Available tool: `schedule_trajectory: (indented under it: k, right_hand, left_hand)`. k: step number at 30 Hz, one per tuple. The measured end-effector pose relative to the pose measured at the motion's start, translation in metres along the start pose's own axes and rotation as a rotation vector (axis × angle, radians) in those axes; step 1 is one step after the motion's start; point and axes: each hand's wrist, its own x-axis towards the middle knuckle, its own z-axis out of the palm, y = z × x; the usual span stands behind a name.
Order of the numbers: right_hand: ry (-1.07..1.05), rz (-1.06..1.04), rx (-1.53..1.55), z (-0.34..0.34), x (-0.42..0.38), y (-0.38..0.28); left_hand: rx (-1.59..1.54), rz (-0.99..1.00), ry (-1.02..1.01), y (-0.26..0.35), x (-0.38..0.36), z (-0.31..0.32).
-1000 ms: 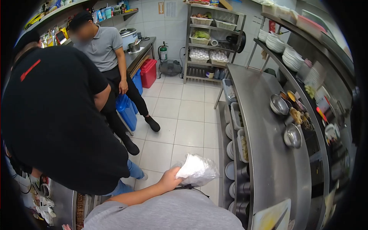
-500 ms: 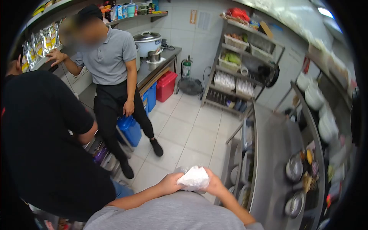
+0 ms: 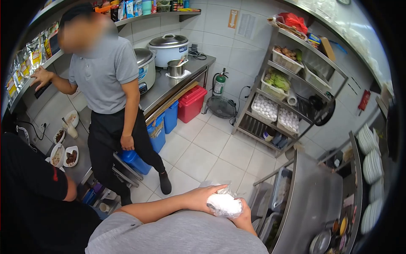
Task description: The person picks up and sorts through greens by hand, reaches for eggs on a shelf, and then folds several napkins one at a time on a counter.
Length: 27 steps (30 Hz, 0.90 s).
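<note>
I can read no words or numbers here: the orange sign (image 3: 232, 18) and paper notice (image 3: 248, 24) on the wall tiles are too blurred, likewise the shelf packets (image 3: 25, 63).

right hand (image 3: 244, 215) mostly behind plastic bag (image 3: 224, 204)

Showing white through clear, shiny plastic: the bag (image 3: 224, 204) near centre. Wearing grey: the sleeve (image 3: 139, 230) in the near foreground. Glowing red: the bin (image 3: 191, 103) on the far floor, with blue bins (image 3: 164, 125) sitting left of it. Gleaming steel grey: the surface (image 3: 315, 203) at right. Filling the far shelf rack (image 3: 292, 89): white eggs (image 3: 264, 108) and green leaves (image 3: 277, 78). Tiling the floor (image 3: 198, 156): pale off-white squares.
</note>
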Motion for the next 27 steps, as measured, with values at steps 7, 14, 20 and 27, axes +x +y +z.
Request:
schedule_trajectory:
  k: [7,14,20,27]
  right_hand:
    - [-0.158,-0.143,0.361,-0.024,0.198,-0.025]
    - [-0.801,-0.082,-0.033,0.014,0.360,-0.018]
    - [-0.886,-0.210,0.086,0.081,0.448,-0.040]
    - [-1.262,-0.363,0.056,0.161,0.545,-0.072]
  left_hand:
    - [0.037,-0.041,0.209,-0.047,0.096,-0.076]
    - [-0.039,-0.046,0.646,-0.096,0.121,-0.149]
    - [0.225,-0.107,0.967,-0.115,0.115,-0.219]
    - [0.044,-0.316,1.478,-0.141,0.125,-0.237]
